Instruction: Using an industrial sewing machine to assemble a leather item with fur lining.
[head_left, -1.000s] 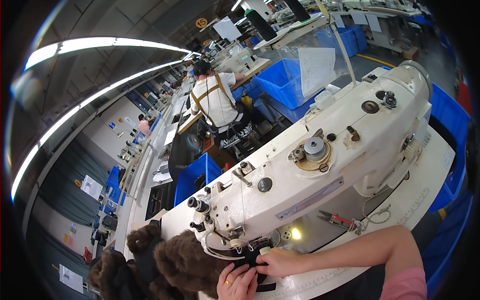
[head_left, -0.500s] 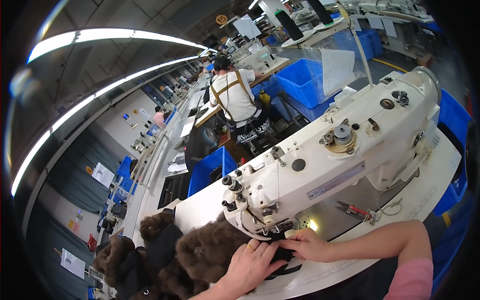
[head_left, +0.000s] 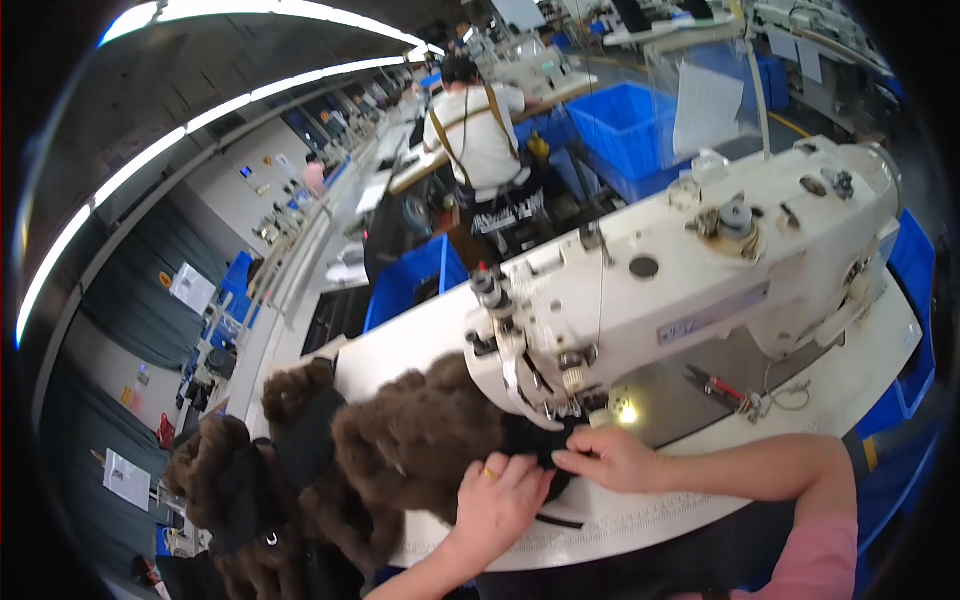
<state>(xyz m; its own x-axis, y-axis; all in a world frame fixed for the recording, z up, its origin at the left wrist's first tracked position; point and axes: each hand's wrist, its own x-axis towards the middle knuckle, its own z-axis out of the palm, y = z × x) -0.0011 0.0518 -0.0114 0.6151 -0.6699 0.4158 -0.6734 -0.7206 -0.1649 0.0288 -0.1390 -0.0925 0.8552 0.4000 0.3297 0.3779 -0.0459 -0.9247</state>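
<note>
My left hand (head_left: 500, 500) has its fingers bent and pressed together on the black fabric (head_left: 533, 443), at the near edge of the brown fur piece (head_left: 415, 435). My right hand (head_left: 600, 460) is closed on that fabric just under the presser foot of the white sewing machine (head_left: 680, 310), thumb and index finger close together; some fingertips are hidden. More fur and black cloth pieces (head_left: 240, 470) lie heaped to the left. A pair of red-handled snips (head_left: 725, 390) with a cord lies right of the lit needle area.
The white machine table (head_left: 840, 400) curves round in front of me. Blue bins stand at its right (head_left: 910, 370) and beyond it (head_left: 405, 285). A co-worker (head_left: 475, 130) in a white shirt sits with their back to me at another bench. Thread cones (head_left: 630, 15) stand above.
The camera view has shifted, so the machine appears farther right. My left hand has slid along the fabric, showing more forearm than a second ago. My right hand stays by the presser foot.
</note>
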